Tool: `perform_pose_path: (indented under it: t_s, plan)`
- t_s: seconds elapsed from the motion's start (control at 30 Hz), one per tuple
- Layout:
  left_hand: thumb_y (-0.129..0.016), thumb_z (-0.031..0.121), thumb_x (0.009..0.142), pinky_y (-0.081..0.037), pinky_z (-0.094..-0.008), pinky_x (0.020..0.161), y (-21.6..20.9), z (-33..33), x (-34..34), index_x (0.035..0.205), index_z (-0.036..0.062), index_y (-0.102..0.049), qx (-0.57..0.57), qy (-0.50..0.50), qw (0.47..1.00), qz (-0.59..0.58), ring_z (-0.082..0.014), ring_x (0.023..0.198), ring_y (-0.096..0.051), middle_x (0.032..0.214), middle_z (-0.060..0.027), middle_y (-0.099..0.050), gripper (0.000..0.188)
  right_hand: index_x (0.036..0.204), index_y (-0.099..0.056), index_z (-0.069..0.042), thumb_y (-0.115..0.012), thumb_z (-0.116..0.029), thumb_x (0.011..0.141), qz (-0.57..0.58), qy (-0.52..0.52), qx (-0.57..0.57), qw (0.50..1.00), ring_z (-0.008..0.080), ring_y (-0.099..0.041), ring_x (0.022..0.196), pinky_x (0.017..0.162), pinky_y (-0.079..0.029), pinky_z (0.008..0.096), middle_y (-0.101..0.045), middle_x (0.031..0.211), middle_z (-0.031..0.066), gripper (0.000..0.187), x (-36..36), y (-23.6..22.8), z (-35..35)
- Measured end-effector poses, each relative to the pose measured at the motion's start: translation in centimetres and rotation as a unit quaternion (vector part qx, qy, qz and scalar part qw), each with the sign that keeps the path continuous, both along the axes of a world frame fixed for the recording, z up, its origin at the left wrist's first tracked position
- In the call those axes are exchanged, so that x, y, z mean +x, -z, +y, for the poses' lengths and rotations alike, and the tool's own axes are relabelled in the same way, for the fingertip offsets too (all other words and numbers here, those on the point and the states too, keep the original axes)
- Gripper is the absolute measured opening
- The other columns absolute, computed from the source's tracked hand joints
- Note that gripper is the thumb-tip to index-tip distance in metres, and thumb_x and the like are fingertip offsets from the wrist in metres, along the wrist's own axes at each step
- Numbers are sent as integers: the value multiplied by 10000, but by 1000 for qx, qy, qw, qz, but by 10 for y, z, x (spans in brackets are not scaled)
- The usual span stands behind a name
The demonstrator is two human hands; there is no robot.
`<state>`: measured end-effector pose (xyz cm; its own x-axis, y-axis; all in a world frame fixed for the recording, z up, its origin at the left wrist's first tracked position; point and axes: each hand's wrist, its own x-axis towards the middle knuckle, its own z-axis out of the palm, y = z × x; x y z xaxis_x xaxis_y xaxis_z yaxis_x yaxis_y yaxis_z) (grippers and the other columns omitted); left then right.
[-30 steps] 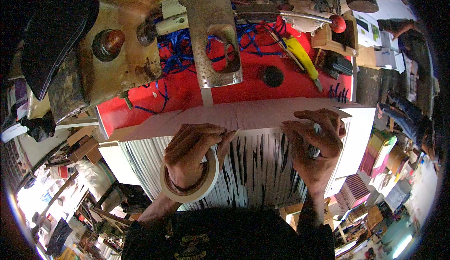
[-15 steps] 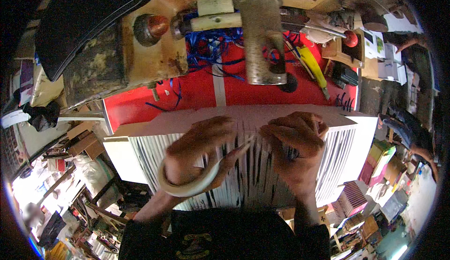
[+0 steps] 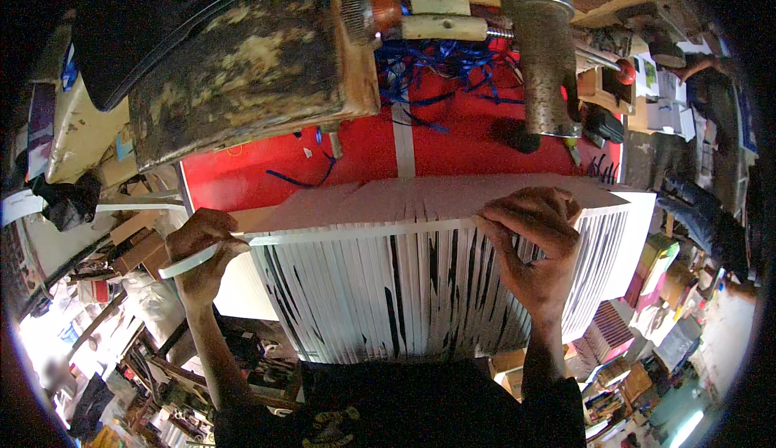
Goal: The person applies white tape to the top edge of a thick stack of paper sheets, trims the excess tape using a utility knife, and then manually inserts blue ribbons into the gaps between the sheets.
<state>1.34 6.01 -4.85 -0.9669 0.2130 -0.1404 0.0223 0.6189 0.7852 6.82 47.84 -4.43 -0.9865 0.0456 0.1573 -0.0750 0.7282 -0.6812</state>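
Note:
A wide row of thin white booklets or paper sections (image 3: pixel 347 302) stands packed together in front of me, with dark gaps between some of them. Along its upper front edge runs a pale strip of tape (image 3: pixel 364 231), stretched between my two hands. My left hand (image 3: pixel 202 242), out past the row's left end, is closed on the white tape roll (image 3: pixel 187 263), seen nearly edge-on. Over the right part of the row, my right hand (image 3: pixel 537 234) pinches the strip's other end between thumb and fingers. The remaining right fingers are curled.
Behind the row lies a red board (image 3: pixel 477 145) with tangled blue ribbon (image 3: pixel 453 68). A dark-topped wooden block (image 3: pixel 242 84), a wooden handle (image 3: pixel 444 28) and a metal cylinder (image 3: pixel 550 68) stand over it. At right is a red-knobbed rod (image 3: pixel 625 71). Boxes and clutter fill both sides.
My left hand has moved far left with the tape roll, drawing a long strip out along the row. The right hand has shifted slightly right, still pinching. The view has turned slightly.

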Motion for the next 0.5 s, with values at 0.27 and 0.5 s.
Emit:
perform_pose_path:
  t_s: [0.27,0.5]
  plan:
    - [-792,63,829,-503,-262,697,-6,17,-8,823,-3,-667,53,-97,991,-79,-116,740,-615,818,-69,-691,141,913,-778,-171,-828,-71,725,-13,-5,10,1000,223,-648,909,910,-405,411,-736,916,-18,218,-3,1,-12]
    - [-799,47,823,-507,-264,707,8,12,-4,823,-14,-676,135,-99,981,-94,-116,738,-615,810,-70,-682,137,923,-782,-177,-840,-93,733,-23,-1,8,1000,218,-656,908,903,-408,413,-740,920,-21,216,-2,2,-17]
